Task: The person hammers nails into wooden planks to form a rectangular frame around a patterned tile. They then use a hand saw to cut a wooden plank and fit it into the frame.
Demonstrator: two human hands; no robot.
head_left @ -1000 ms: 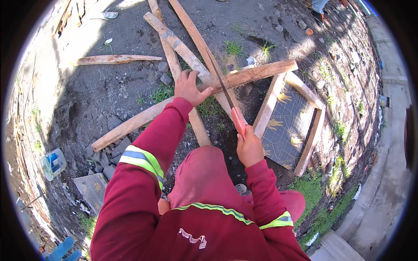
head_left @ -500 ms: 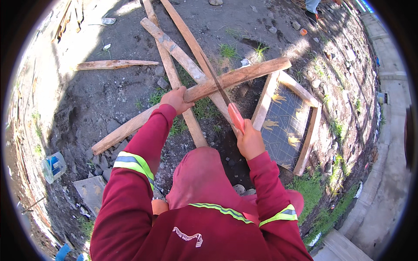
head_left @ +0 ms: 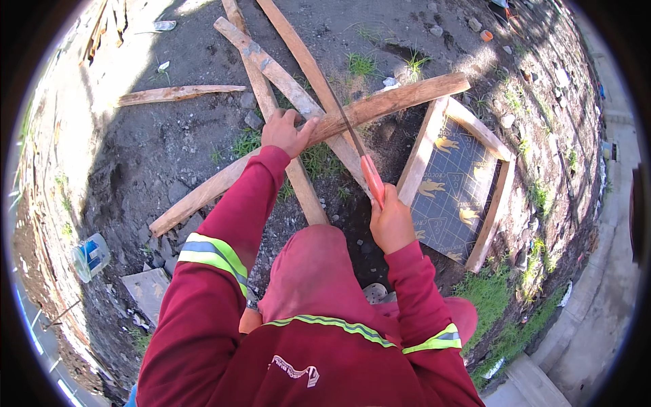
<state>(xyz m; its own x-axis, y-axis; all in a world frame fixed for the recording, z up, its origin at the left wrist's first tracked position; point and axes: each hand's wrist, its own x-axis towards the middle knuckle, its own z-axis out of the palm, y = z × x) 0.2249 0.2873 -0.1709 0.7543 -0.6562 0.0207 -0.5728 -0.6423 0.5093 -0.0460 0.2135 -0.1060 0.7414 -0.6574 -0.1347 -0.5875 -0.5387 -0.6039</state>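
A long wooden beam (head_left: 413, 93) lies slantwise before me, resting across other pieces of lumber. My left hand (head_left: 286, 133) grips its middle from above, the thumb along the top and the other fingers over the far side. Closed around the red handle of a handsaw (head_left: 372, 178) is my right hand (head_left: 392, 222), just right of my knee. The saw's thin blade crosses the beam to the right of my left hand and points away from me. Whether the teeth have cut into the wood cannot be made out.
Two crossed boards (head_left: 271, 71) and a longer plank (head_left: 295, 41) run under or beside the beam. At right lies a wood-framed dark panel (head_left: 454, 183). A loose stick (head_left: 180, 95), a clear plastic container (head_left: 91, 258), stones and grass tufts dot the dirt.
My left hand has shifted slightly up and right along with the beam, its fingers more spread. The saw has moved a little relative to the beam, still lying across it. The view has shifted slightly.
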